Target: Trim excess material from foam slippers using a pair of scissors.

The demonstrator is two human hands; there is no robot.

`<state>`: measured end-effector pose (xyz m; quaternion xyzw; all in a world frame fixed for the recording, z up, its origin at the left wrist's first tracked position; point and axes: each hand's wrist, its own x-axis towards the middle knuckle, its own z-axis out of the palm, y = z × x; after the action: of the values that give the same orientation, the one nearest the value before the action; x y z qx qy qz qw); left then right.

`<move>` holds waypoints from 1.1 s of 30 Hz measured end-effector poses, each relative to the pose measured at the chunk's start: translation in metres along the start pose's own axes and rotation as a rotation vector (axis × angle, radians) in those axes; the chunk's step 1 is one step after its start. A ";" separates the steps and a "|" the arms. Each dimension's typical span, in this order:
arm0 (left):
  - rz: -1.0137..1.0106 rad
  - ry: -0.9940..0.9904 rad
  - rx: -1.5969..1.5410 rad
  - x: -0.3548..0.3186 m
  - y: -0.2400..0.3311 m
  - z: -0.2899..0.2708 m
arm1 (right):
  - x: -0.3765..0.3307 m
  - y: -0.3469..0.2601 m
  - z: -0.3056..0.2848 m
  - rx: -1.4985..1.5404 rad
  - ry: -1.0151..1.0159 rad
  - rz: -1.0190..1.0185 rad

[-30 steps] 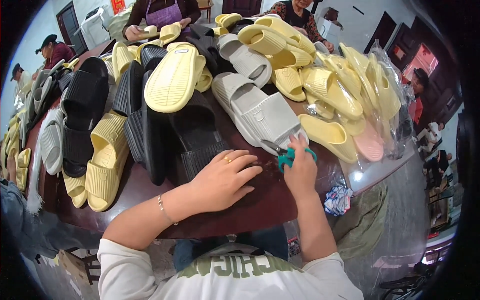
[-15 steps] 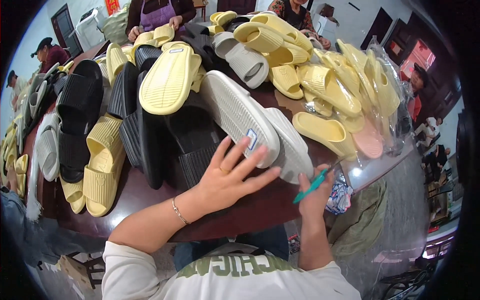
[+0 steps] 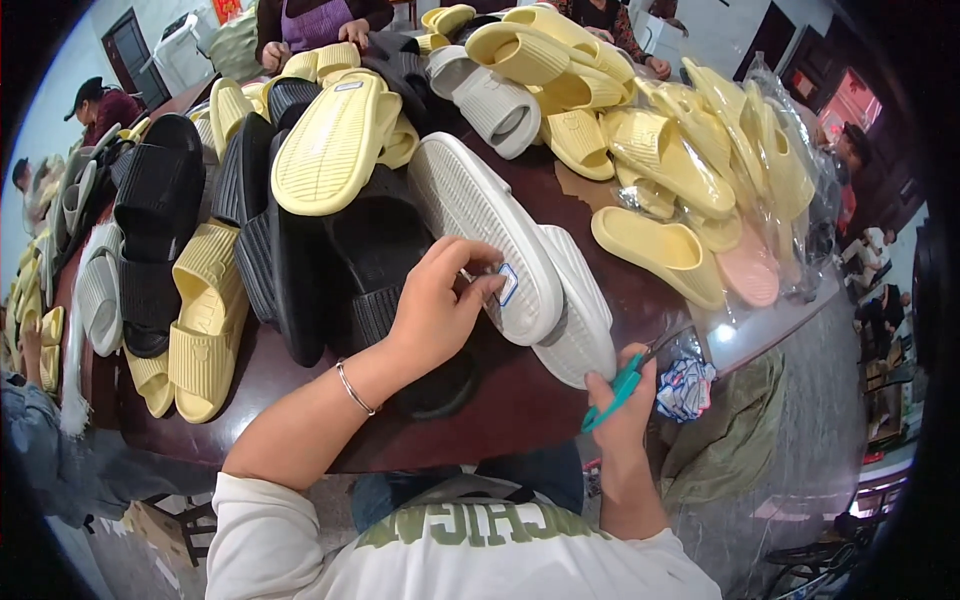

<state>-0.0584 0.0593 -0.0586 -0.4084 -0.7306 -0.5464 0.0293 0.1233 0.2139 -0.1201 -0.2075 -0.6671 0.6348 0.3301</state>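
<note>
From the head view, your left hand (image 3: 435,305) pinches a small white tag (image 3: 507,284) on the ribbed sole of a pale grey foam slipper (image 3: 488,236), lying sole-up on the dark brown table (image 3: 500,400) at its near edge. Just right, your right hand (image 3: 625,405) is clenched around teal-handled scissors (image 3: 615,390). Yellow foam slippers (image 3: 660,250) pile far right; black ones (image 3: 160,210) lie left.

Grey slipper (image 3: 490,235) flipped sole-up, left hand (image 3: 435,310) at its tag — scissors (image 3: 615,390) (right hand (image 3: 625,415)) withdrawn
</note>
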 end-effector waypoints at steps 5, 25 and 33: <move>-0.035 0.011 -0.030 -0.002 0.002 0.001 | 0.000 -0.002 0.001 0.058 -0.018 0.027; 0.035 -0.103 -0.153 -0.006 -0.005 -0.002 | -0.001 0.001 0.000 0.080 -0.074 -0.050; -0.127 -0.168 -0.426 -0.007 -0.007 -0.007 | 0.000 0.005 0.000 0.021 -0.065 -0.126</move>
<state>-0.0611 0.0497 -0.0647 -0.4027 -0.6231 -0.6529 -0.1526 0.1229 0.2145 -0.1246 -0.1410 -0.6824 0.6261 0.3499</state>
